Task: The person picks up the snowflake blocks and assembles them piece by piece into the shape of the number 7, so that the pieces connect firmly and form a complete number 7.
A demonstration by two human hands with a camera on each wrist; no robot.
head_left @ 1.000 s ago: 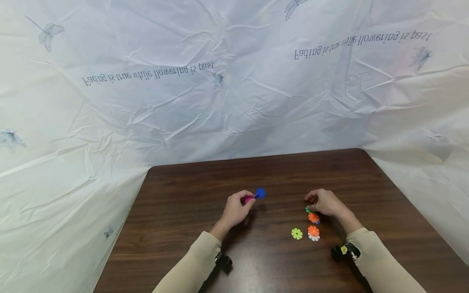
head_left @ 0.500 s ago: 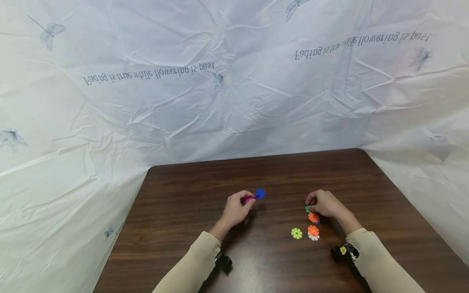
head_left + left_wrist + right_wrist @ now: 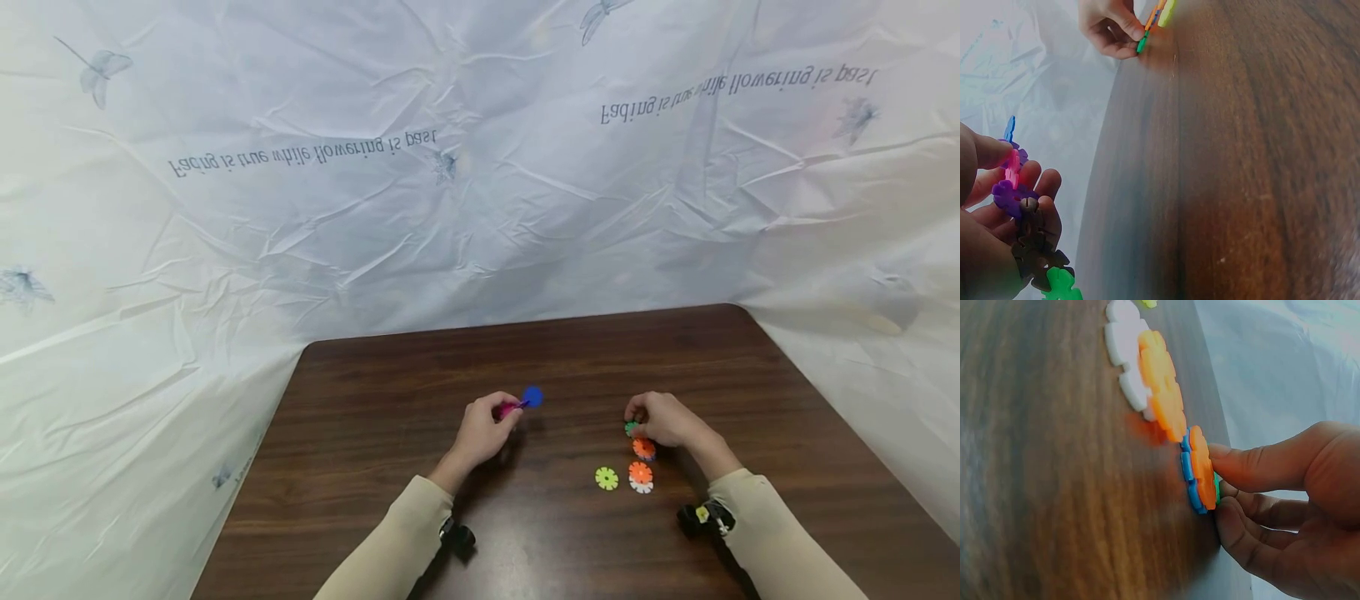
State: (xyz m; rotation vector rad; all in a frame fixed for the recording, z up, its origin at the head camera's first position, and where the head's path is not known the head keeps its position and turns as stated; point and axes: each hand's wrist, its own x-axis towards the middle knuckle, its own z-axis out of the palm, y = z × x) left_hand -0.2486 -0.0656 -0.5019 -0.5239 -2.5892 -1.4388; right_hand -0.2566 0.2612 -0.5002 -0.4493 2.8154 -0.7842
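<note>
My left hand (image 3: 483,429) holds a chain of interlocked notched plastic snowflake discs over the left-middle of the table. In the left wrist view, thumb and fingers pinch a pink disc (image 3: 1013,167) among purple discs (image 3: 1011,199). Dark brown discs (image 3: 1040,253) and a bright green one (image 3: 1061,286) hang below; a blue disc (image 3: 533,396) forms the far end. My right hand (image 3: 667,419) pinches a green snowflake disc (image 3: 630,429) at the table, partly hidden by the fingers. Right beside it, an orange disc (image 3: 1201,465) lies over a blue disc (image 3: 1190,478).
Nearer me, another orange disc (image 3: 641,472) overlaps a white disc (image 3: 642,487). To their left lies a yellow-green disc (image 3: 607,478). The dark wooden table (image 3: 390,400) meets a white printed sheet (image 3: 480,208) behind and at both sides.
The fingers of my right hand have drawn slightly in towards the green disc. My left hand and its chain stay in place.
</note>
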